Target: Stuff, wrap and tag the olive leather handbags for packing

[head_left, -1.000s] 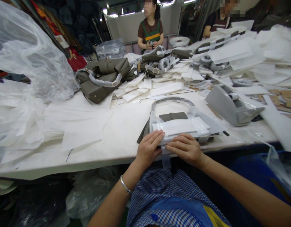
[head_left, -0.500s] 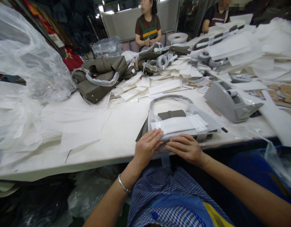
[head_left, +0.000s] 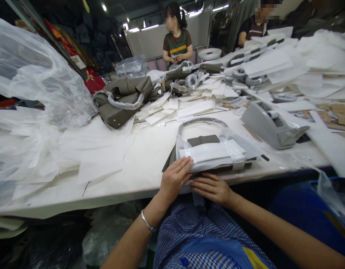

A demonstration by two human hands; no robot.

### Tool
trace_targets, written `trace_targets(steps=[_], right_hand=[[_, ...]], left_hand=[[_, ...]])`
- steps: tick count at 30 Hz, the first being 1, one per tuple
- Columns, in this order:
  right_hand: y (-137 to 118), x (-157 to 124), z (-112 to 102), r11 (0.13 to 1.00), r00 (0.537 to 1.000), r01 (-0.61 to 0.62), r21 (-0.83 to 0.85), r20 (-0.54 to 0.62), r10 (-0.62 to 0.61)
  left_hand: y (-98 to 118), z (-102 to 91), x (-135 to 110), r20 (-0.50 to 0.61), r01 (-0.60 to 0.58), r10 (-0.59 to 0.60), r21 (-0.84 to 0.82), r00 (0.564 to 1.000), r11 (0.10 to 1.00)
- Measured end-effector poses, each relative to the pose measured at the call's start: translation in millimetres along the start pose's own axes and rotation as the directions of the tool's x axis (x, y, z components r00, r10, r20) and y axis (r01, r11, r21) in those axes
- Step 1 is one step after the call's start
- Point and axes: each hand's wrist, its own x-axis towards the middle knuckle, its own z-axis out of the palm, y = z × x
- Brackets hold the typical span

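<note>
A grey-green handbag (head_left: 206, 140) wrapped in clear plastic and white foam sheet lies flat at the near edge of the white table (head_left: 138, 157), its handle arching away from me. My left hand (head_left: 175, 177) rests flat on the bag's near left corner, fingers stretched out. My right hand (head_left: 213, 188) sits at the bag's bottom edge just below the table rim, fingers extended against the plastic wrap. A strip of plastic (head_left: 198, 198) hangs down between my hands.
A grey tape dispenser (head_left: 270, 125) stands to the right. Olive handbags (head_left: 123, 99) and white foam sheets (head_left: 189, 106) pile up at the back. Clear plastic bags (head_left: 34, 78) heap at the left. Two people work at the far side.
My right hand has slid down from the top of the bag to its bottom edge. The left hand stays on the near left corner.
</note>
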Motion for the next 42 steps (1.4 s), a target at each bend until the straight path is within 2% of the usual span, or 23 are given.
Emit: trace_targets(steps=[6, 12, 17, 20, 23, 26, 29, 34, 38, 42], right_hand=[[-14, 11, -11, 0.984, 0.992, -0.120, 0.130, -0.018, 0.124], [-37, 14, -19, 0.937, 0.950, -0.297, 0.185, -0.042, 0.309], [-39, 27, -33, 0.925, 0.943, -0.320, 0.206, -0.021, 0.331], [-27, 41, -42, 0.914, 0.938, -0.334, 0.230, -0.017, 0.347], [-8, 57, -47, 0.896, 0.913, -0.395, 0.205, -0.023, 0.408], [13, 73, -47, 0.876, 0.886, -0.456, 0.161, -0.015, 0.464], [35, 86, -41, 0.866, 0.872, -0.489, 0.109, 0.043, 0.487], [65, 98, -25, 0.782, 0.778, -0.620, 0.065, 0.188, 0.600], [78, 106, -18, 0.745, 0.716, -0.662, 0.079, 0.359, 0.598], [86, 111, -18, 0.688, 0.622, -0.724, 0.042, 0.470, 0.626]], left_hand=[[2, 5.4, -3, -0.033, 0.011, -0.011, 0.009, 0.999, 1.000], [6, 13.7, -6, -0.083, 0.045, -0.043, 0.025, 0.996, 0.999], [6, 13.9, -4, -0.095, 0.022, -0.018, 0.047, 0.995, 0.999], [6, 14.0, -4, -0.107, 0.013, -0.006, 0.064, 0.994, 0.998], [8, 14.5, -5, -0.129, 0.041, -0.029, 0.094, 0.991, 0.995], [10, 14.3, -6, -0.156, 0.090, -0.075, 0.092, 0.985, 0.992], [10, 14.6, -7, -0.170, 0.101, -0.091, 0.056, 0.981, 0.993], [7, 19.4, -9, -0.188, 0.122, -0.118, 0.010, 0.975, 0.992], [7, 20.3, -11, -0.173, 0.164, -0.165, -0.023, 0.971, 0.986], [8, 16.4, -8, -0.167, 0.143, -0.141, 0.002, 0.976, 0.990]])
